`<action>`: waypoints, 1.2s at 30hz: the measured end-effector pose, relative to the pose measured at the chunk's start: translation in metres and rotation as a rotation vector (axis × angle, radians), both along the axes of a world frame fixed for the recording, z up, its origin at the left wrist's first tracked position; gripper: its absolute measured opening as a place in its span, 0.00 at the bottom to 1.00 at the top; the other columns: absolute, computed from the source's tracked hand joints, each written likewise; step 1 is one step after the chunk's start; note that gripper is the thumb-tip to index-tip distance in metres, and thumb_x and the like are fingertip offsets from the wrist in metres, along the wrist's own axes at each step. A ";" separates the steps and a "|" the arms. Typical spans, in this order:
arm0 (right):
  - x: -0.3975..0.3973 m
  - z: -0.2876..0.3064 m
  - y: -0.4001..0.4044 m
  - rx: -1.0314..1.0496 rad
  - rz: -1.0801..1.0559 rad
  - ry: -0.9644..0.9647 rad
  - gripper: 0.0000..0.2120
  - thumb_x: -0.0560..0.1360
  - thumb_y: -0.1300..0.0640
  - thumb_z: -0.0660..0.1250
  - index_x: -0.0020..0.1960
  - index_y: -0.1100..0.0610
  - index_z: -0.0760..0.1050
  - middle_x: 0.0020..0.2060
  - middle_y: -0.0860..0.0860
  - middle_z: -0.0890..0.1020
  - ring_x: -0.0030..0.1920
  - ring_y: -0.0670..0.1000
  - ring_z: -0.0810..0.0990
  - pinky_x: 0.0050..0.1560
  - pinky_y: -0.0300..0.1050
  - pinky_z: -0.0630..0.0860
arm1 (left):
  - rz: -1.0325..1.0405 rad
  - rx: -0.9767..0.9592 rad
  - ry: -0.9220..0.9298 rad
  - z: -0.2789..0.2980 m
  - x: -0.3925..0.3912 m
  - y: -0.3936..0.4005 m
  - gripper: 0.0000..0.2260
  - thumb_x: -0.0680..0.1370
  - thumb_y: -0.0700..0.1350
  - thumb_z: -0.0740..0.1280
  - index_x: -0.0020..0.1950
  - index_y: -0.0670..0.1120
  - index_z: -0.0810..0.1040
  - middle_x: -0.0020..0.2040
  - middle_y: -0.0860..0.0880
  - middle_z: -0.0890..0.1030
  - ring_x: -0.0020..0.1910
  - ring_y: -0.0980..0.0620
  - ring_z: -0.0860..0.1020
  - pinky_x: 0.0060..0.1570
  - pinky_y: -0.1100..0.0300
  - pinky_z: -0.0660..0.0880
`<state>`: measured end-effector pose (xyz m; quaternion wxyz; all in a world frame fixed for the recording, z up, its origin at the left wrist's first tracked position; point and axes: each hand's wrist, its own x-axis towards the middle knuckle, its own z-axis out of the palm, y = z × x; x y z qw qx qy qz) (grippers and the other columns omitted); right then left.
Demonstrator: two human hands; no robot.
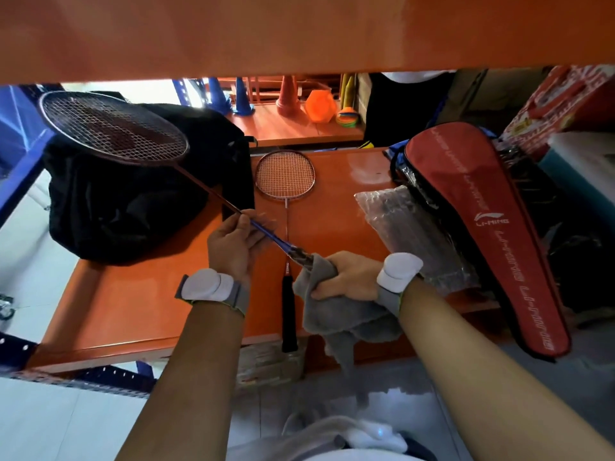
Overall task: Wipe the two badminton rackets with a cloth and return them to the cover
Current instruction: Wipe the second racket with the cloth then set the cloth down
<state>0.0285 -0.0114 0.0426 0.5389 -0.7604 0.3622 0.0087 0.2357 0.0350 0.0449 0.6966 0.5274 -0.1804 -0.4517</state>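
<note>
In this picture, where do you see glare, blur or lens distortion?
Head view: glare shines on the orange shelf beside the red cover; the left hand on the held racket's shaft looks slightly motion-blurred; the wide lens bends the edges, and the upper shelf board is a soft, unfocused band.

Both hands reach forward: left hand (pixel 234 246) pinching with its fingertips, right hand (pixel 349 277) fisted.
</note>
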 end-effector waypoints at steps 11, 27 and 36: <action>-0.002 -0.034 0.016 -0.397 -0.315 0.123 0.10 0.68 0.44 0.72 0.43 0.47 0.75 0.40 0.46 0.83 0.41 0.50 0.81 0.43 0.52 0.81 | 0.067 0.024 -0.100 0.004 0.000 0.000 0.06 0.81 0.41 0.65 0.47 0.45 0.81 0.45 0.43 0.85 0.48 0.39 0.85 0.51 0.45 0.83; 0.003 -0.029 0.000 -0.609 -0.297 0.225 0.16 0.73 0.34 0.60 0.46 0.46 0.67 0.37 0.46 0.80 0.36 0.48 0.80 0.36 0.46 0.77 | 0.020 -0.015 -0.115 0.007 0.015 -0.022 0.09 0.82 0.42 0.62 0.46 0.46 0.80 0.41 0.46 0.87 0.45 0.45 0.87 0.42 0.54 0.83; 0.063 0.011 0.008 -0.358 -0.359 -0.168 0.10 0.76 0.51 0.68 0.53 0.57 0.80 0.47 0.54 0.85 0.48 0.56 0.83 0.51 0.58 0.79 | -0.192 0.057 -0.058 0.000 -0.016 -0.015 0.10 0.83 0.42 0.61 0.47 0.44 0.81 0.47 0.45 0.87 0.46 0.47 0.86 0.46 0.51 0.83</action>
